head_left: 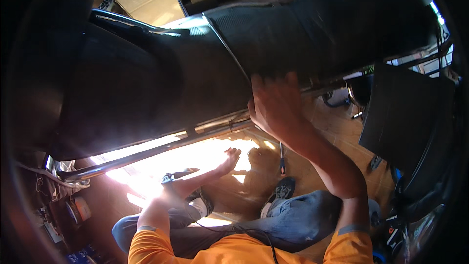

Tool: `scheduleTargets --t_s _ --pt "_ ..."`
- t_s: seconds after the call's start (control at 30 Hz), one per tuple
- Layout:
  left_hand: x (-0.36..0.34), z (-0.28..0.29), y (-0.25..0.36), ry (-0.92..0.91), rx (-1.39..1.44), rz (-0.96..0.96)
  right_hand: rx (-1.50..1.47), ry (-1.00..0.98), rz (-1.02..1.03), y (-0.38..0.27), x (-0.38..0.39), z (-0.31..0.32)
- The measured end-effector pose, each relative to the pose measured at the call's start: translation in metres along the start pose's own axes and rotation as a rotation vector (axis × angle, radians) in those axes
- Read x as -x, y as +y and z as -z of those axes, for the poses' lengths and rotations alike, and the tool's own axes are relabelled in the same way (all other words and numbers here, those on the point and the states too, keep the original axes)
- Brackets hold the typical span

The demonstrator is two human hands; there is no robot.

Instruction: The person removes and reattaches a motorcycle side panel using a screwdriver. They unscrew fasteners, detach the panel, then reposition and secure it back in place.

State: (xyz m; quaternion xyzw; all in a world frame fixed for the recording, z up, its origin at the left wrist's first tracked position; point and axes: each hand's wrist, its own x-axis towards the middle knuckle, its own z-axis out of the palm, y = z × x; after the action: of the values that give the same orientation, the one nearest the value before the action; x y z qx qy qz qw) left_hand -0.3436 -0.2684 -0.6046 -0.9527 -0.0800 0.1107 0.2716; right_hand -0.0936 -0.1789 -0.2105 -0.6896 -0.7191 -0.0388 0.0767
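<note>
A long black padded seat [195,78], which looks like a motorcycle's, spans the view above a metal tube frame [122,159]. Across its cover runs a thin strap [227,46] that ends, to the eye, at my right hand [278,105]. The right fingers are bent against the cover at the strap, with the thumb low beside it; their tips are in shadow. My left hand [228,161] hangs below the frame in strong glare, its fingers loosely apart and nothing visible in them. A screwdriver [282,164] with a dark handle is on the floor below my right forearm.
My bent legs [298,220] and a shoe [283,188] are below the seat on the tiled floor [332,137]. A dark curved panel [400,112] stands at the right. Boxes and bags lie at the lower left. A cable [266,237] crosses my lap.
</note>
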Motion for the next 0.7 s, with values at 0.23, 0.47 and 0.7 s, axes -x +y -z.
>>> scheduleTargets --t_s 0.23,0.47,0.7 --pt "-0.02 0.033 -0.036 0.217 1.179 0.377 -0.37 -0.029 -0.141 0.028 0.013 -0.009" --pt "-0.036 0.187 -0.128 0.153 1.379 0.302 -0.481 0.332 -0.186 0.11 0.21 -0.133" --pt "-0.053 0.265 -0.196 0.503 1.32 0.366 -0.244 0.13 -0.48 0.114 0.401 -0.259"
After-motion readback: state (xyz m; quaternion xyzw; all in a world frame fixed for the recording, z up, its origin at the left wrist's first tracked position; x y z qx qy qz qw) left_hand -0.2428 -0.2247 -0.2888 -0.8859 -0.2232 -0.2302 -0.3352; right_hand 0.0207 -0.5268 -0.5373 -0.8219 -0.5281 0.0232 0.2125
